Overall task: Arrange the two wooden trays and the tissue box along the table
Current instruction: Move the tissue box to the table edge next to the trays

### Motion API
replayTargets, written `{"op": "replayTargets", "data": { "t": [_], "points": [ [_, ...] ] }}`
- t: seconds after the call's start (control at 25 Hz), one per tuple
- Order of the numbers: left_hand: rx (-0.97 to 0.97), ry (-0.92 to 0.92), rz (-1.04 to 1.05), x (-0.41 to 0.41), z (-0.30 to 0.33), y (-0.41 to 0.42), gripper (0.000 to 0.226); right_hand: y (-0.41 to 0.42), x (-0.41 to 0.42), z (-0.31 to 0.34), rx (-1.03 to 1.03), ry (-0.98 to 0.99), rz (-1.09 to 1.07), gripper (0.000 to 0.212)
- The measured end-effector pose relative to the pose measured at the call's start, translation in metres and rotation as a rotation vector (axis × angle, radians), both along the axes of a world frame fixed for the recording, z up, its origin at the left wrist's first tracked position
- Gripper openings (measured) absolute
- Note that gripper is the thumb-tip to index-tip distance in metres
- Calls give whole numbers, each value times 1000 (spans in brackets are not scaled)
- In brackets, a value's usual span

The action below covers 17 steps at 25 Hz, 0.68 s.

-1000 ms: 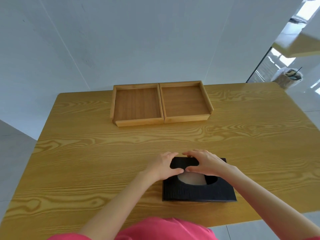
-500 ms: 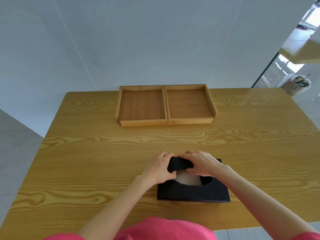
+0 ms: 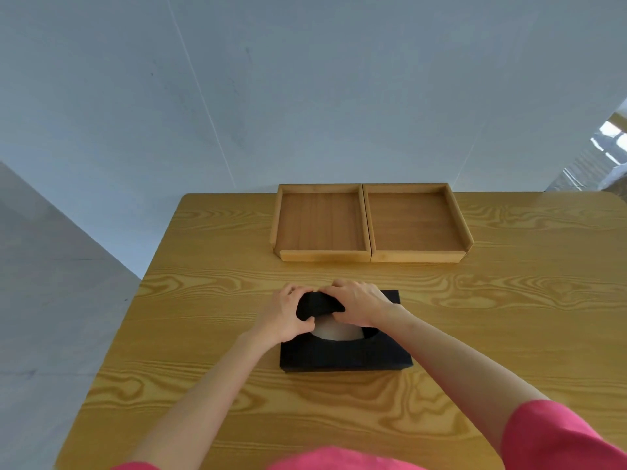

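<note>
Your left hand [image 3: 286, 317] and right hand [image 3: 359, 308] grip the black rectangular tissue box [image 3: 342, 354]; two square wooden trays [image 3: 320, 225] [image 3: 414, 225] sit touching beyond, on the wood-grain table [image 3: 203, 300].

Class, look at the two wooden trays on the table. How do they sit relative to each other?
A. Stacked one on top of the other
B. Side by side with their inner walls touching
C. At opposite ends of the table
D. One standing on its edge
B: the left wooden tray and the right wooden tray lie flat side by side, inner walls meeting, beyond the tissue box.
</note>
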<state>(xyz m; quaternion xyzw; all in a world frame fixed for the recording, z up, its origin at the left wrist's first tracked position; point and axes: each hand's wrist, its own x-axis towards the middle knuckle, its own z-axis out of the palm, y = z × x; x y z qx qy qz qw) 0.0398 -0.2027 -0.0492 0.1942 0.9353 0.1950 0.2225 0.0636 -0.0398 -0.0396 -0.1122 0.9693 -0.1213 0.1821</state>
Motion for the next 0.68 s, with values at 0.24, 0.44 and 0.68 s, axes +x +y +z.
{"op": "replayTargets", "data": {
  "t": [0.24, 0.44, 0.68],
  "points": [
    [-14, -25, 21, -4, -8, -2, 62, -5, 0, -9, -33, -20, -84, 53],
    [60, -33, 105, 3, -11, -4, 71, 18, 23, -6, -167, 48, -276, 70],
    [416, -287, 545, 27, -23, -15, 84, 52, 74, -18, -595, -51, -839, 71]
  ]
}}
